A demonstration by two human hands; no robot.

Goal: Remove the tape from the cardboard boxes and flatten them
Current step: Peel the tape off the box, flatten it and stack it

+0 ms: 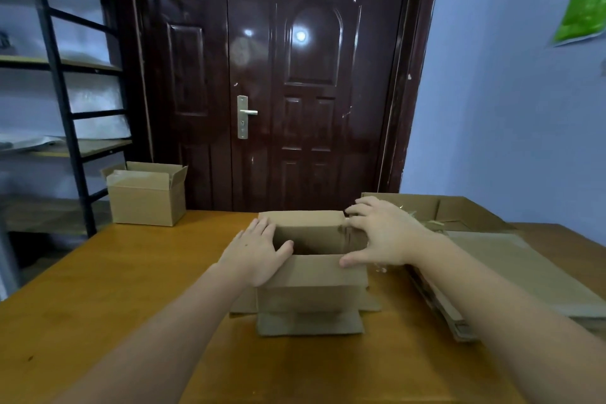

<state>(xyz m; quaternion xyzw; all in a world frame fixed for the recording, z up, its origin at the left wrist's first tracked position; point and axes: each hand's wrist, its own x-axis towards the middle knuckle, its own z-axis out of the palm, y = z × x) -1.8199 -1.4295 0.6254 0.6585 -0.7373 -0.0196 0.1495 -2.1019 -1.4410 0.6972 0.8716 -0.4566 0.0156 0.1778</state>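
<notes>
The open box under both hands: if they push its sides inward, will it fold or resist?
Likely folds easily: the open box looks like thin cardboard, seems empty, and its flaps splay loose on the table. Probably light, so it may slide. The left hand and right hand already bracket it, which should steady it.

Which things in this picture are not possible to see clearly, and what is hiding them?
Head view only:
- Open box: right wall is behind the right hand; left wall is behind the left hand. Any remaining tape cannot be made out.
- Flattened cardboard stack: cut off by the right edge and crossed by the right forearm.
- Far box: inside hidden by its own walls.
- Shelf: contents blurred.
</notes>
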